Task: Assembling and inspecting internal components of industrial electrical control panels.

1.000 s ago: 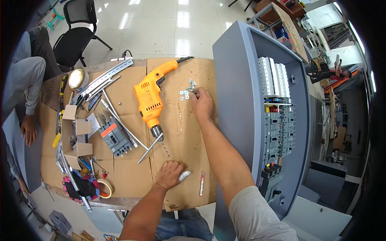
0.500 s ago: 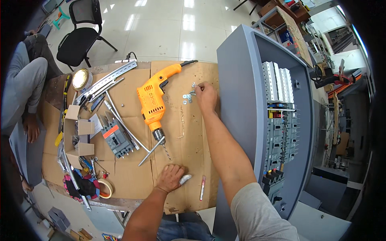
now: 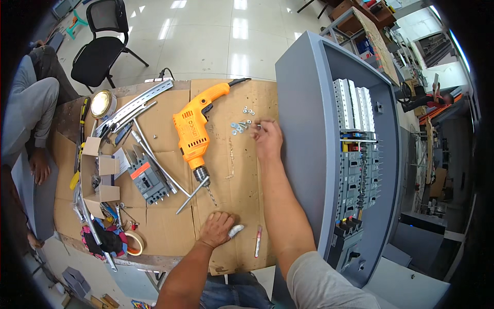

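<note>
My right hand [image 3: 268, 138] is over the cardboard, fingers curled and fingertips drawn together beside a small pile of bolts and washers [image 3: 239, 128]. Something small may be between those fingertips; I cannot make it out. Just beyond the pile lie several loose nuts [image 3: 248, 110]. My left hand [image 3: 218, 228] rests on the cardboard nearer to me with its fingers folded under, and a white wrapping [image 3: 235, 230] covers its thumb. Ahead of it, an orange power drill [image 3: 193, 129] lies on its side, its bit pointing toward that hand. A red-and-white marker pen [image 3: 258, 241] lies to its right.
A grey metal cabinet [image 3: 303, 123] with breakers inside stands close on the right. Left of the drill are a grey circuit breaker [image 3: 148, 178], a T-handled wrench [image 3: 193, 194], metal rails [image 3: 135, 105], an open carton [image 3: 108, 165] and a tape roll [image 3: 135, 242]. Another person sits at far left.
My right hand has drawn back toward me from the loose hardware, uncovering the nuts. My left hand stays in place on the cardboard.
</note>
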`<state>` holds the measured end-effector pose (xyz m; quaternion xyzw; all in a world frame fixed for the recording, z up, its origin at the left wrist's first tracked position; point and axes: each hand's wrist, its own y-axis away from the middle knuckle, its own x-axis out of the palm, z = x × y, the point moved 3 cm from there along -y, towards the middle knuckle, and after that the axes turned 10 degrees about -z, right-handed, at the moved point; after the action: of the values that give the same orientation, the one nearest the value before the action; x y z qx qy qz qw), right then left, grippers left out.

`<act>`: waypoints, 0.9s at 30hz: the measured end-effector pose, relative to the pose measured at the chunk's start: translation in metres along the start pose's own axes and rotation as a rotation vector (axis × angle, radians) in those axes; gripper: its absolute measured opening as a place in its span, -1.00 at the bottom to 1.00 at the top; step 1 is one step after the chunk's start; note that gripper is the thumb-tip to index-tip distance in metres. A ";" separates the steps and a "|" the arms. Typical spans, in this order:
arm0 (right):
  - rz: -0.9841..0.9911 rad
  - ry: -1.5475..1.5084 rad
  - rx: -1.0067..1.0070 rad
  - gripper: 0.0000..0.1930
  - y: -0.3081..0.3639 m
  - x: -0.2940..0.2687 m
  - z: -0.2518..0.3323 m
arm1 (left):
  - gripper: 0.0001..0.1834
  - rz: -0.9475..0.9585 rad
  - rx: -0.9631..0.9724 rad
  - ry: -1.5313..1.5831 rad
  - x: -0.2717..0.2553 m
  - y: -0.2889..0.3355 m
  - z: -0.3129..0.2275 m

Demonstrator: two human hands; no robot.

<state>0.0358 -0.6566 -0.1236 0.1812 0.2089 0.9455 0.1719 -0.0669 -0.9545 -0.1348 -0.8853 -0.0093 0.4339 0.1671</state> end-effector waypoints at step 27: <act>0.104 1.334 -0.865 -0.84 0.013 0.032 -0.025 | -0.59 -0.020 0.008 0.009 -0.001 -0.001 -0.002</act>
<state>-0.0058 -0.6634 -0.1297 -0.4965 -0.1266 0.8585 0.0213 -0.0657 -0.9544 -0.1330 -0.8864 -0.0157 0.4282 0.1752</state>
